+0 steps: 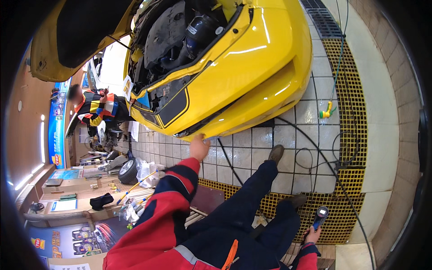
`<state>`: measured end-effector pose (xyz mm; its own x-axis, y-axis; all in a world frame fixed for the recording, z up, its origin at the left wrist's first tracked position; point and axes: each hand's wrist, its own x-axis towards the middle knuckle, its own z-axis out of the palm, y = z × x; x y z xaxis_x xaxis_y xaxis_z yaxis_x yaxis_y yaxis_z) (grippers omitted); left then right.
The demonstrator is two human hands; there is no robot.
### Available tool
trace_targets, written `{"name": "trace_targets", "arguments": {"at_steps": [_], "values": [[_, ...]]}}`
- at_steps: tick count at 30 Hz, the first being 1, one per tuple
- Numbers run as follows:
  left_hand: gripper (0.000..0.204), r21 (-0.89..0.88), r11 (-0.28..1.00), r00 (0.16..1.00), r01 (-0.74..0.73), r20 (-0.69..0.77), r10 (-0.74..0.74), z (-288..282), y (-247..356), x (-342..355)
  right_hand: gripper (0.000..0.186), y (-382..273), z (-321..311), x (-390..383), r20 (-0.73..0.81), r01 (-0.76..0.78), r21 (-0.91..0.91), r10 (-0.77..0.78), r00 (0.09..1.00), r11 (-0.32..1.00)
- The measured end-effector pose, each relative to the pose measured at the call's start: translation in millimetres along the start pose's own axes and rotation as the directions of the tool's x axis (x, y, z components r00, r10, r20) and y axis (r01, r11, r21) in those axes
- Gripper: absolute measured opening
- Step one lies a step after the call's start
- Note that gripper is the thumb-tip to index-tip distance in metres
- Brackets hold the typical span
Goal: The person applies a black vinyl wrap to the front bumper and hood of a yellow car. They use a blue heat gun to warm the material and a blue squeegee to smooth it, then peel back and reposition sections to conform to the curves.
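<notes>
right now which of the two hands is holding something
The right hand, low at the right, grips a dark handheld tool; the left hand only touches the yellow car's bumper.

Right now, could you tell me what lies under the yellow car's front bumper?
Under the yellow car's front bumper, grey floor tiles and a black hose show. The left hand touches its lower edge. Further beneath is hidden by the bumper.

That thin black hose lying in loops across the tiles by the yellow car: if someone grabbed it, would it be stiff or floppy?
Probably floppy: the black hose lies in loose curls across the tiled floor. Likely light, since it looks thin. It could snag where it crosses the yellow grating.
</notes>
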<state>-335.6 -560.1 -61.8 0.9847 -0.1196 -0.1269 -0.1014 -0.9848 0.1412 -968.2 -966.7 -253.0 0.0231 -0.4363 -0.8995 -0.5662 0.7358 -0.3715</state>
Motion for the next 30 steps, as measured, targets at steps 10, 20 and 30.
{"name": "trace_targets", "arguments": {"at_steps": [10,20,30], "values": [[0.080,-0.021,0.997,0.970,-0.079,-0.234,0.072,-71.5,15.5,118.2,0.060,-139.3,77.4,-62.0,0.135,0.056,-0.075,-0.046,0.990,0.996],[0.079,-0.215,0.976,0.982,-0.045,-0.187,0.004,-91.2,4.4,126.8,0.056,-360.8,226.6,-272.5,0.677,0.741,-0.476,-0.340,0.653,0.474],[0.078,-0.327,0.943,0.978,-0.065,-0.210,-0.006,-94.1,-1.4,123.9,0.021,-423.5,513.9,-374.1,0.940,0.978,-0.145,-0.286,0.184,0.152]]}}
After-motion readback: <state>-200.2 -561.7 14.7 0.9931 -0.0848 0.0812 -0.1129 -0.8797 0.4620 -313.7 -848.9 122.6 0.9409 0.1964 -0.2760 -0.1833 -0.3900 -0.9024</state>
